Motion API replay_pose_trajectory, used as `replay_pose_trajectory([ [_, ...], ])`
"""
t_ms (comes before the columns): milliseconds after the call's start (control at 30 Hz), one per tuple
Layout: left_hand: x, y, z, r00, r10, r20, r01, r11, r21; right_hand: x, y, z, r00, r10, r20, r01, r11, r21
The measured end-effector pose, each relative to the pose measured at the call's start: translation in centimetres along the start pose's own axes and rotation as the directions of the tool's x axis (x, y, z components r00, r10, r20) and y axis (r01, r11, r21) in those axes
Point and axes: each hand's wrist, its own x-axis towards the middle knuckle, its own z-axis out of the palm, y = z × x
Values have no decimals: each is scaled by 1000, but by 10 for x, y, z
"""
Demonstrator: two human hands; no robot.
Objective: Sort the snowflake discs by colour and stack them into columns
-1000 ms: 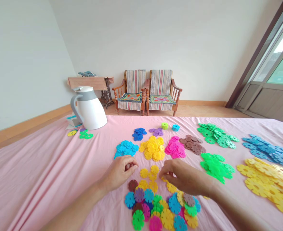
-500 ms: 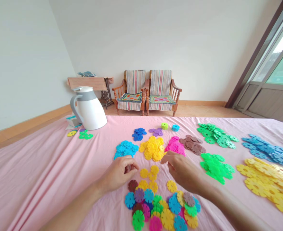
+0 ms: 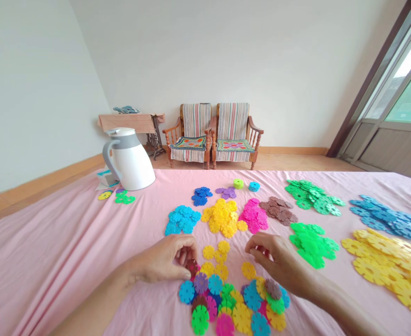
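My left hand is at the left edge of the loose mixed pile, its thumb and curled fingers around a brown notched snowflake disc. The disc's edge is partly covered by the fingers. My right hand hovers over the cloth with bent fingers apart and nothing visible in them. Below it lies a single yellow disc. Between the hands are several loose yellow discs. Nearer me spreads a mixed-colour pile. Beyond the hands sit a yellow heap, a light blue heap and a magenta heap.
Brown, green and large yellow discs lie to the right. Dark blue and purple discs are farther back, near small stacks. A white jug stands at the back left of the pink cloth.
My left hand has moved down and slightly left onto the brown disc. My right hand has drawn back from the yellow heap, where a yellow disc now shows at the right edge.
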Motion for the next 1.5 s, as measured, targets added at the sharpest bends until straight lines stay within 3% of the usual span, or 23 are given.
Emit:
replay_pose_trajectory([
  [133, 8, -7, 9, 989, -47, -139, 14, 974, -225, 2, -8, 6, 998, -17, -53, 20, 998, 54],
  [267, 18, 5, 25, 960, -67, -272, -48, 916, -398, 3, -24, 17, 993, -27, -111, 49, 979, 196],
  [467, 19, 26, 50, 961, -17, -278, -90, 925, -368, 1, -46, 31, 998, 40, -43, -19, 916, 401],
  [633, 17, 27, 53, 962, 6, -274, -95, 944, -315, 1, -47, 35, 998, 47, -29, -30, 909, 415],
  [733, 18, 20, 48, 933, -12, -361, -73, 973, -220, 10, -25, 22, 986, 85, -146, -33, 944, 329],
  [833, 21, 10, 43, 890, -29, -455, -56, 984, -172, 26, 16, -2, 926, 157, -344, -100, 979, 176],
  [900, 22, 3, 40, 875, -47, -482, -40, 985, -169, 35, 47, -19, 887, 198, -417, -140, 976, 164],
  [1033, 24, -3, 38, 884, -71, -462, -9, 986, -167, 42, 95, -35, 803, 293, -519, -234, 956, 177],
  [1200, 24, -2, 37, 892, -84, -445, 2, 984, -180, 41, 116, -38, 751, 354, -558, -293, 935, 199],
  [1267, 24, -2, 37, 890, -83, -449, 2, 984, -177, 38, 115, -42, 772, 347, -533, -286, 938, 197],
  [1367, 24, -2, 37, 887, -85, -455, 6, 985, -173, 27, 102, -52, 870, 297, -394, -239, 952, 189],
  [1467, 25, -1, 36, 885, -85, -457, 6, 985, -172, 7, 75, -62, 968, 206, -146, -182, 970, 164],
  [1500, 25, 0, 36, 886, -83, -457, 4, 985, -172, -1, 64, -65, 987, 156, 37, -159, 982, 98],
])
